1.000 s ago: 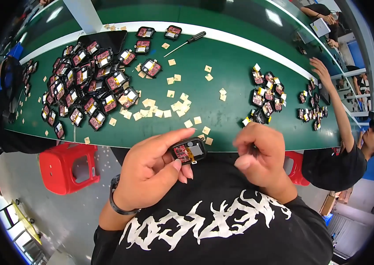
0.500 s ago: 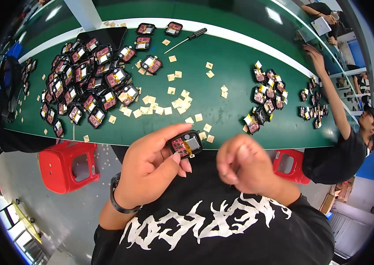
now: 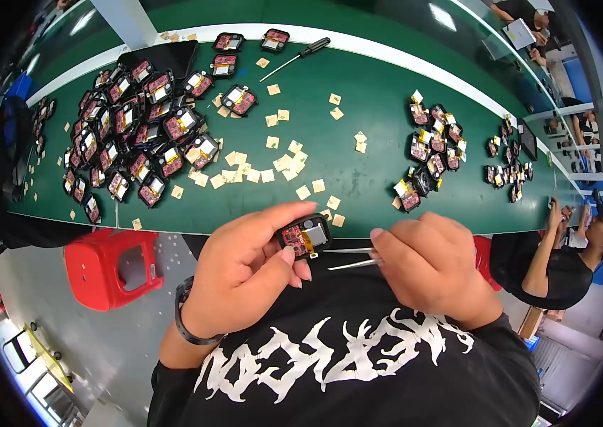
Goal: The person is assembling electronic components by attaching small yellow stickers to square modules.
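Observation:
Between the thumb and fingers of my left hand is a black watch housing, its inner side up. A red circuit board, a silver battery block and a yellow flex strip show inside it. My right hand is closed on metal tweezers. Their two tips are apart and point left toward the housing's lower right side, without visibly gripping anything. Beyond my hands, small beige square pieces lie scattered on the green table.
A heap of similar housings covers the table's left part. A smaller cluster lies right, another group farther right. A screwdriver lies at the back. Red stool at left; a co-worker at the right end.
My right hand has shifted slightly right, and the tweezers now show in it, pointing at the housing. The left hand stays nearly still. The co-worker's outstretched arm has drawn back from the table.

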A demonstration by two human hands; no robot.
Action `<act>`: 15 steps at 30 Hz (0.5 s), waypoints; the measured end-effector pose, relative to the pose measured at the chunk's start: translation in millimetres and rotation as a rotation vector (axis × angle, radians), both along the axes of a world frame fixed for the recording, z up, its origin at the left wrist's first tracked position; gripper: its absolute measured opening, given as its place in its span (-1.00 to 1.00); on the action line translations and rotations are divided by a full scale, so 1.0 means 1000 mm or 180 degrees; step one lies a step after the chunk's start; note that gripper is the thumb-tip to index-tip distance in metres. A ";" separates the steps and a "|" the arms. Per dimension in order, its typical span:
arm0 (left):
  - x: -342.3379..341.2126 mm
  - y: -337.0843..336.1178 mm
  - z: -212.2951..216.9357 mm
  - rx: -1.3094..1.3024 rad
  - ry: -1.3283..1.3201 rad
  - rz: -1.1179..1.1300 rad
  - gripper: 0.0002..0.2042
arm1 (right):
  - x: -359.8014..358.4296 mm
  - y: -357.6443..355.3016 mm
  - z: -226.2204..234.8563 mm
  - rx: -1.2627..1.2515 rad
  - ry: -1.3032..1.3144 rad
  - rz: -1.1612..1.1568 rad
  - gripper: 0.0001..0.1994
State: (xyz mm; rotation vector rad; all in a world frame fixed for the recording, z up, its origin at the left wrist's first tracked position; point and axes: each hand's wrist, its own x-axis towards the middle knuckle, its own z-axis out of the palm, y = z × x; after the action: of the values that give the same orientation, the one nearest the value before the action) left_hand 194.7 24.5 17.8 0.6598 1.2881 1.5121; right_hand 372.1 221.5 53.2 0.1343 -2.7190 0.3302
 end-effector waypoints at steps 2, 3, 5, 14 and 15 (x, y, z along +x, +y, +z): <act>0.000 0.000 0.001 -0.0004 0.0046 0.0006 -0.57 | 0.000 0.006 0.005 0.0365 0.0070 0.0062 -0.70; 0.001 0.001 0.001 -0.0009 0.0092 0.0019 -0.59 | 0.000 0.008 0.007 0.0572 0.0053 0.0168 -0.69; 0.001 0.001 0.002 -0.0001 0.0146 -0.0008 -0.60 | -0.001 0.009 0.012 0.0769 0.0036 0.0275 -0.68; 0.000 0.004 0.005 0.0036 0.0338 -0.0005 -0.61 | -0.010 0.009 0.022 0.0959 -0.0153 0.0580 -0.70; 0.000 0.004 0.005 0.0039 0.0312 -0.0019 -0.61 | -0.010 0.009 0.021 0.0962 -0.0120 0.0600 -0.71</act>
State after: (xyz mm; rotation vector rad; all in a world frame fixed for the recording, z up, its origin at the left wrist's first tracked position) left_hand 194.7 28.3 22.4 0.7531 1.3502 1.4995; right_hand 362.2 230.5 74.6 0.4744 -2.7826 -0.0297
